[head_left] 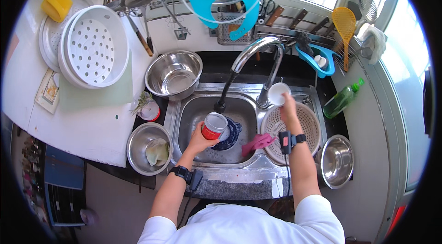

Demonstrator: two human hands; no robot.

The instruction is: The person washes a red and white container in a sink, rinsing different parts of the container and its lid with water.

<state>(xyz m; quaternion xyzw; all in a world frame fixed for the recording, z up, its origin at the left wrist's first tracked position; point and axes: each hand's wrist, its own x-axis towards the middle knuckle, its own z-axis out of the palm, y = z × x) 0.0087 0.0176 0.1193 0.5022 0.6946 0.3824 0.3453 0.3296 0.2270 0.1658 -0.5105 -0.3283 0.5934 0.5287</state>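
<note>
My left hand [198,142] is closed round a red can [212,132] with a pale round top, over the steel sink [186,117]. The black spout end of the faucet [240,62] is just above the can. My right hand [288,110] grips a small white cup or bowl [278,94], tilted so its round face shows, close to the faucet base. Below that hand a pale plastic colander [272,123] sits over the right side of the sink. Between the two, a pink cloth [258,143] hangs on the divider. A dark blue round piece [230,140] lies in the basin.
Steel bowls stand left of the sink, one at the back [173,74] and one nearer [149,149] holding something pale; another steel bowl [336,161] is at the right. A green bottle [343,100] stands far right. White perforated baskets [94,46] lean at the left.
</note>
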